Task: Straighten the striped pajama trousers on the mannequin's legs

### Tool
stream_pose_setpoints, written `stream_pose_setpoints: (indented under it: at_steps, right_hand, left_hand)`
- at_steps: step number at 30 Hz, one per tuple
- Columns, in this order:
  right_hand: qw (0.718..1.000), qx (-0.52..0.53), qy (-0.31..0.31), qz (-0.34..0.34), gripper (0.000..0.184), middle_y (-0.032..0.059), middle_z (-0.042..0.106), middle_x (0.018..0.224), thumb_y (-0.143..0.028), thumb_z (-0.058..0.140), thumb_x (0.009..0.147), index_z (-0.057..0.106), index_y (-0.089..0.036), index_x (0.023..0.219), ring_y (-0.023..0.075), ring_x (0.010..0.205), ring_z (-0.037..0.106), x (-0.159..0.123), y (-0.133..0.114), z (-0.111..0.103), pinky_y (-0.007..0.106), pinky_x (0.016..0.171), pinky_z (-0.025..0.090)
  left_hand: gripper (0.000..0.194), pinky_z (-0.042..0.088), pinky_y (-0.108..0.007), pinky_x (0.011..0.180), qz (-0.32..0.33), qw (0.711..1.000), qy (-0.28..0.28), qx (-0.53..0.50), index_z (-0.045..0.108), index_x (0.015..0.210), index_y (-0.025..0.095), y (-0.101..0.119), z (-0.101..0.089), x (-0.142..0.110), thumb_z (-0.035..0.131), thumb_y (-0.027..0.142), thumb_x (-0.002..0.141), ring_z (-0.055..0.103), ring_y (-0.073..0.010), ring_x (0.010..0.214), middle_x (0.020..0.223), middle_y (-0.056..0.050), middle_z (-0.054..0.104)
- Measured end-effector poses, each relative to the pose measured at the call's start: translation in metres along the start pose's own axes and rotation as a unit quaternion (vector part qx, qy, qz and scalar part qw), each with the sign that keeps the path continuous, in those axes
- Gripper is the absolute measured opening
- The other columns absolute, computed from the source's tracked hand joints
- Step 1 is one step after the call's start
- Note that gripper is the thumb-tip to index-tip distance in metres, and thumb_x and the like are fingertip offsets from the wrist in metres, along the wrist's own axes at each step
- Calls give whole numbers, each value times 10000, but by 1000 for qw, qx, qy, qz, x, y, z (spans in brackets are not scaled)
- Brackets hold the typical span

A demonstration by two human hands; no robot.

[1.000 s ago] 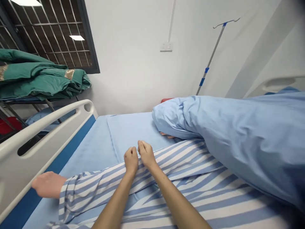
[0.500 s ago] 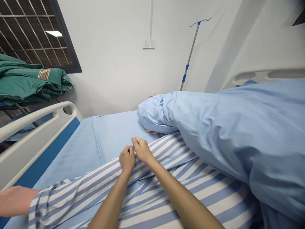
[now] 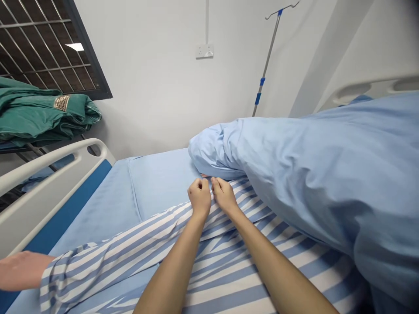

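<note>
A person in blue-and-white striped trousers (image 3: 147, 248) lies on a hospital bed with a light blue sheet (image 3: 153, 183). Both of my arms reach forward over the striped legs. My left hand (image 3: 199, 197) and my right hand (image 3: 223, 194) sit side by side, fingers curled shut, pinching the striped fabric near the hem of the far trouser leg. Just beyond them the light blue quilt (image 3: 310, 161) is bunched up and covers the rest of the far leg. A bare foot (image 3: 19, 270) sticks out of the near trouser leg at the lower left.
A white and blue bed rail (image 3: 49, 192) runs along the left side. Folded green blankets (image 3: 42, 113) lie on a rack behind it. An IV pole (image 3: 266, 61) stands against the white wall, and another bed rail (image 3: 369, 89) shows at the right.
Both hands have slid forward along the striped trouser leg toward the bunched quilt, still closed on the fabric. The view has shifted slightly.
</note>
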State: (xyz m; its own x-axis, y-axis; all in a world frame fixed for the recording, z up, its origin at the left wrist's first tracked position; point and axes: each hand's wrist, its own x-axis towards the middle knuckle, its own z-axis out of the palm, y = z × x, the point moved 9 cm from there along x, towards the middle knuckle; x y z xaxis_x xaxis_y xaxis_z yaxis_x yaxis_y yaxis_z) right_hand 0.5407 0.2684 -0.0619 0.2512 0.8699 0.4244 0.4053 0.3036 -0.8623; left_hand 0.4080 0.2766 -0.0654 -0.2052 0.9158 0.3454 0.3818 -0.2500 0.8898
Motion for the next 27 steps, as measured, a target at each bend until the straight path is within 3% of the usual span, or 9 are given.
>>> stream_pose_setpoints:
  at_steps: [3, 6, 10, 13, 15, 17, 24, 25, 27]
  right_hand:
    - [994, -78, 76, -19, 409, -19, 433, 479, -446, 319, 870, 402, -193, 560, 116, 494, 388, 4, -1, -30, 242, 526, 295]
    - [982, -148, 115, 34, 387, 7, 470, 488, -414, 320, 857, 405, -195, 550, 133, 509, 393, 9, 24, -49, 258, 538, 274]
    - [974, -174, 133, 55, 375, 25, 500, 517, -406, 294, 855, 394, -200, 559, 146, 531, 402, 11, 48, -54, 265, 545, 260]
    - [974, -178, 134, 43, 369, 27, 504, 531, -404, 296, 855, 393, -199, 564, 144, 540, 404, 10, 47, -52, 262, 549, 262]
    - [974, -181, 130, 39, 372, 25, 502, 535, -402, 297, 861, 393, -196, 566, 141, 540, 401, 8, 45, -50, 257, 546, 259]
    - [971, -201, 121, 35, 366, 24, 503, 545, -389, 304, 869, 398, -191, 575, 137, 540, 393, 7, 43, -46, 253, 544, 246]
    - [933, -353, 62, 35, 312, 48, 558, 608, -316, 318, 896, 513, -165, 705, 140, 551, 419, 3, 35, -21, 264, 558, 206]
    - [925, -373, 58, 42, 310, 57, 570, 623, -312, 318, 898, 526, -161, 725, 144, 556, 432, 3, 34, -19, 266, 560, 207]
    - [908, -411, 54, 64, 317, 76, 587, 644, -312, 311, 899, 548, -152, 761, 158, 565, 456, 4, 32, -18, 272, 562, 208]
  left_hand:
    - [299, 233, -234, 528, -9, 998, -29, 63, 301, 503, 198, -5, 20, -6, 400, 278, 773, 330, -96, 507, 480, 52, 331]
    - [257, 203, -254, 536, 9, 990, -38, 139, 335, 528, 201, -14, 29, -15, 402, 260, 768, 319, -108, 518, 502, 43, 372]
    - [268, 217, -242, 540, 16, 991, -84, 104, 324, 533, 197, -22, 32, -14, 385, 285, 778, 337, -103, 533, 507, 45, 372]
    - [289, 239, -220, 532, -2, 991, -109, 80, 313, 511, 190, -32, 15, -7, 405, 306, 759, 356, -90, 534, 495, 54, 351]
    - [292, 243, -215, 523, -14, 992, -93, 89, 315, 493, 189, -47, -17, 0, 414, 306, 742, 352, -86, 524, 481, 57, 324]
    - [286, 242, -217, 522, -32, 992, -68, 105, 330, 483, 189, -69, -66, 5, 417, 304, 730, 342, -87, 519, 473, 58, 309]
    - [312, 237, -226, 531, -102, 978, 78, 165, 310, 498, 197, -146, -293, 8, 431, 369, 729, 314, -99, 523, 470, 58, 276]
    - [318, 239, -224, 534, -106, 973, 104, 175, 303, 506, 197, -153, -315, 3, 423, 378, 739, 315, -99, 521, 472, 58, 273]
    - [321, 236, -220, 539, -106, 966, 120, 205, 301, 517, 195, -162, -341, -6, 405, 381, 758, 325, -99, 521, 475, 56, 287]
